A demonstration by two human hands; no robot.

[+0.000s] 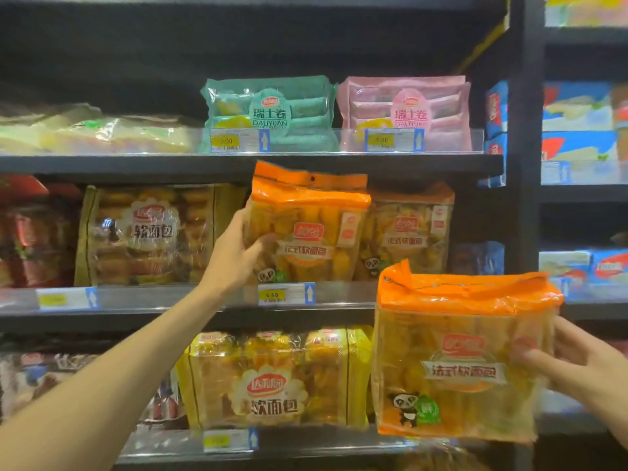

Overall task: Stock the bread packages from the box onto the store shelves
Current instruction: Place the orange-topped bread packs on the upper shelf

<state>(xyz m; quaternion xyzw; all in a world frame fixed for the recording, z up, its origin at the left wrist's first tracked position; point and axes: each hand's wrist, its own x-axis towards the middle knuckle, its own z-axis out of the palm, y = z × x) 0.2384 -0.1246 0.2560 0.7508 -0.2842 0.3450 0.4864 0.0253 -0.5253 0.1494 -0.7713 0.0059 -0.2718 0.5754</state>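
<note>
Bread packages here are those orange-topped bags of soft rolls, two in play. Left hand (234, 256) has its fingers (263, 240) clamped on the left edge of one bag (307, 226), holding it upright at the middle shelf (170, 294), just above the price tag (286, 294) and right beside another orange bag (411, 232) already standing there. Right hand (577, 362) grips the right side of a second bag (458, 362), lower and nearer, waiting. My guess: light, squishy, crinkly-slick plastic, so pinch the side seams or the orange header, not the middle, or you'll flatten the rolls.
</note>
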